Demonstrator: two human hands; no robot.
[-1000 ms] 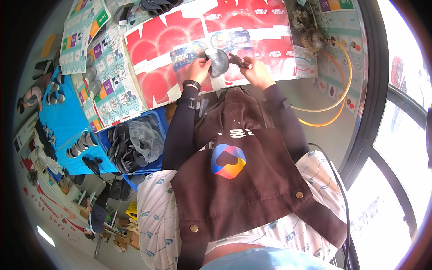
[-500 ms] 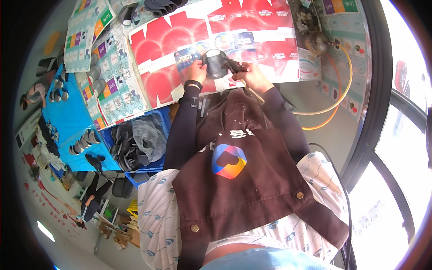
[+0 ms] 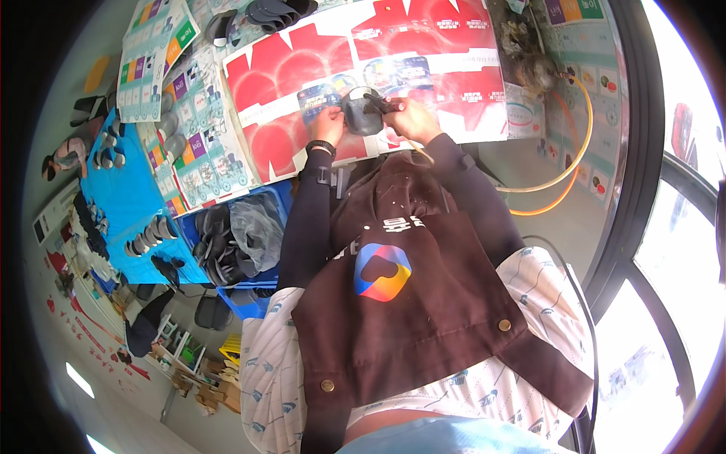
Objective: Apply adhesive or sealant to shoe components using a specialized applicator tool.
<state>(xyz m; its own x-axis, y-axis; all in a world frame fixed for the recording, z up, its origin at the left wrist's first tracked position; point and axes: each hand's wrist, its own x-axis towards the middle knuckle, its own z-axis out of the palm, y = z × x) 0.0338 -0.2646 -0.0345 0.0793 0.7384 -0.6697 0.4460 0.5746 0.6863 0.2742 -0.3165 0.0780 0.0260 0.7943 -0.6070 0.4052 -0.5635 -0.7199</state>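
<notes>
A dark grey, rounded piece, like the shoe parts nearby, lies on the red and white printed sheet between my hands. My left hand is at its left edge, fingers curled in and gripping that side. In my right hand is a dark spray-gun-like tool, its front end over the upper right of the piece. A pale tube hangs below this hand. The tool's exact kind is hard to make out.
Dark curved shoe parts lie at the table's far edge. A blue crate of dark parts and clear plastic stands left of my lap. Yellow and orange hoses loop on the right. Farther left, a blue-covered table holds more parts.
My right hand has brought the tool leftward and up, from beside the piece to over its upper right. My left hand stays at the piece's left edge. The whole view has shifted slightly.
</notes>
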